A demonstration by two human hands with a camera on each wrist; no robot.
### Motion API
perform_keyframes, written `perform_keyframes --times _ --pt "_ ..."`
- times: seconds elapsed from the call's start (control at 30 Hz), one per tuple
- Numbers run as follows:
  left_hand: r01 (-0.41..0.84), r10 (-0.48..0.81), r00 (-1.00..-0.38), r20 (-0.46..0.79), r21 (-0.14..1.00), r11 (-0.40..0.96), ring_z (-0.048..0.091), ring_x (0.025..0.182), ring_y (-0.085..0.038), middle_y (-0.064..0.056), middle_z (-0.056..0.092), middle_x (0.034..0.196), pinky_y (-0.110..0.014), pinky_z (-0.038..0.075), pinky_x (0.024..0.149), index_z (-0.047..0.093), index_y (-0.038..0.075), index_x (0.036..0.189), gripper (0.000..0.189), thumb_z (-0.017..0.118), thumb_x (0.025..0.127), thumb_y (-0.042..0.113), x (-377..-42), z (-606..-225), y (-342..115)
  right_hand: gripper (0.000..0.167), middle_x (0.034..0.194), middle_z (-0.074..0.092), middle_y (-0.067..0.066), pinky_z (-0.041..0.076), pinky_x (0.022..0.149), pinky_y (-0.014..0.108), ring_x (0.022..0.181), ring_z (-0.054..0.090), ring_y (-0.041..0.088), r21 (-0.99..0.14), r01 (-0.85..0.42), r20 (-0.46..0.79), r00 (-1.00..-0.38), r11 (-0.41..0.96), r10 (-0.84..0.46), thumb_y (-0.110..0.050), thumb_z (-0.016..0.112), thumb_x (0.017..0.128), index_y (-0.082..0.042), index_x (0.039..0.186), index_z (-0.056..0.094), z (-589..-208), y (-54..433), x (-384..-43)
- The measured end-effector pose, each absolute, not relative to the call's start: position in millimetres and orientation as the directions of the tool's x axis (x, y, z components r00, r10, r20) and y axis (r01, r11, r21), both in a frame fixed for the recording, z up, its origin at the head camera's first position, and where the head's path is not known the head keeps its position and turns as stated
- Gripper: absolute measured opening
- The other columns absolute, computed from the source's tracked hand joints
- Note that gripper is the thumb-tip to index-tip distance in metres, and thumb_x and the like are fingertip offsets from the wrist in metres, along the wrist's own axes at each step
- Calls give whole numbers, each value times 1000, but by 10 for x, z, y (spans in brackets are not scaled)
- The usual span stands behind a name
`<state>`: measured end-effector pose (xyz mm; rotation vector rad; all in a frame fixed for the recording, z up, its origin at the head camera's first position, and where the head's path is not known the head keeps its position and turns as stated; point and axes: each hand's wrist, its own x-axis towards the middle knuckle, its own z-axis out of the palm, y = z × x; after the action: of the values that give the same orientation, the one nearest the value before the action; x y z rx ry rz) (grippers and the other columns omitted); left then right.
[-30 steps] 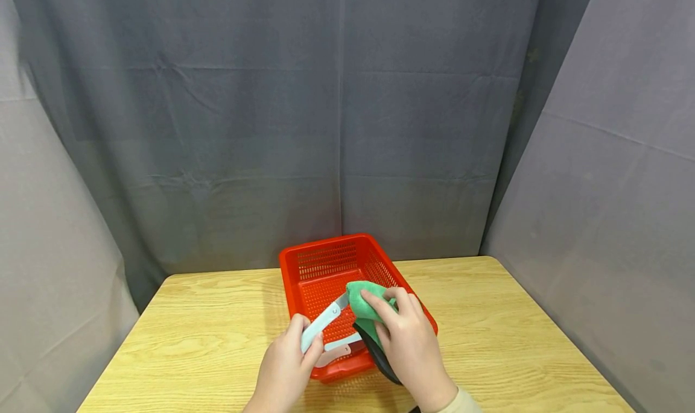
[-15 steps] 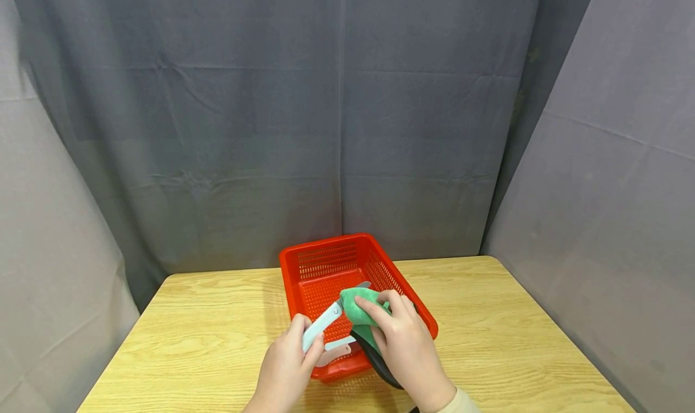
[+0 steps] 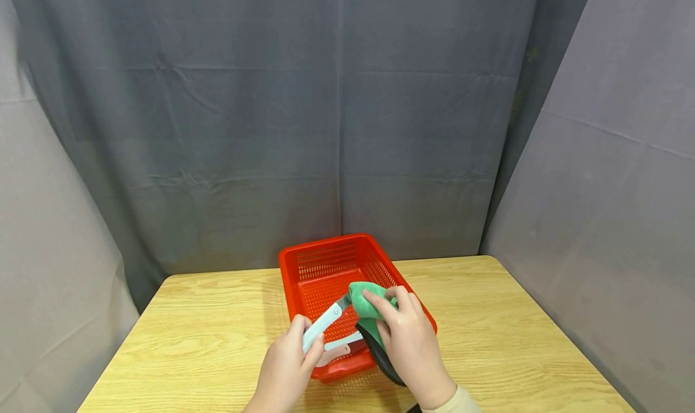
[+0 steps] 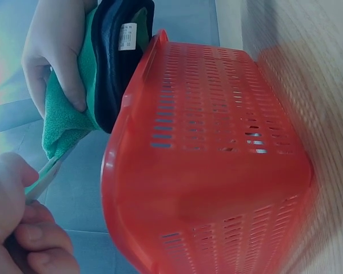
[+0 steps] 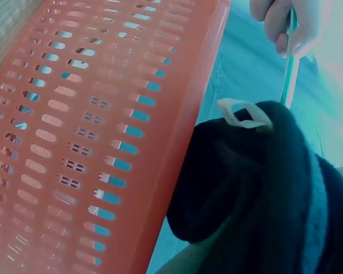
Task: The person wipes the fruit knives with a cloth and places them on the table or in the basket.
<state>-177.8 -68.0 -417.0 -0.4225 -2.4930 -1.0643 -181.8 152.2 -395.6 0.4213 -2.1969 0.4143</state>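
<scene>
My left hand (image 3: 283,362) grips the pale blue handle of a knife (image 3: 321,328), whose blade points up and right. A green cloth (image 3: 364,298) wraps the blade; only the part near the handle shows, the tip hidden. My right hand (image 3: 409,343) pinches this cloth around the blade with thumb and fingers. The cloth's black edging (image 4: 111,63) hangs below that hand, bearing a white label (image 4: 127,36) in the left wrist view. In the right wrist view, a white loop (image 5: 246,114) sticks out from the dark edging.
Beneath both hands, a red perforated basket (image 3: 326,242) stands on the wooden table (image 3: 206,334). Inside its near end lie a knife with a pale blue handle (image 3: 343,342) and one with a pink handle (image 3: 333,355). Grey curtains (image 3: 244,129) enclose the back and sides.
Half a second ago the cloth sat closer to the handle and the blade tip showed. My right hand has since slid the cloth up and right over the tip. The left hand has barely moved.
</scene>
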Motion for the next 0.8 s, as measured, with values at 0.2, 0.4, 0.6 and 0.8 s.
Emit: perform_keyframes --times 0.2,0.4,0.6,0.8 --pt "424 120 -876 466 628 652 37 53 -2 11 41 62 -21 33 49 55 16 95 16 71 94 22 -1766 -4161 -681 58 102 59 8 57 65 34 82 54 22 -156 -421 787 -599 893 -145 4 89 71 -21 122 76 -3955 1541 -1828" --pt "425 122 -874 471 618 661 35 52 -2 11 40 62 -20 33 48 55 15 94 16 71 94 20 -1779 -4175 -678 57 104 59 8 60 68 35 83 55 22 -164 -403 773 -619 901 -136 2 89 73 -21 124 75 -3948 1567 -1832" --pt "409 120 -884 452 624 666 35 52 -2 11 40 63 -20 33 47 55 15 94 16 70 93 19 -1787 -4180 -672 57 104 60 8 60 67 35 84 56 22 -170 -381 767 -630 909 -121 1 91 72 -20 122 76 -3949 1575 -1837" --pt "409 118 -884 453 624 666 34 51 -2 11 40 62 -20 32 47 54 16 92 17 71 93 19 -1787 -4179 -675 57 104 60 9 59 70 37 84 57 23 -196 -365 771 -631 910 -87 3 90 72 -19 122 76 -3942 1587 -1844"
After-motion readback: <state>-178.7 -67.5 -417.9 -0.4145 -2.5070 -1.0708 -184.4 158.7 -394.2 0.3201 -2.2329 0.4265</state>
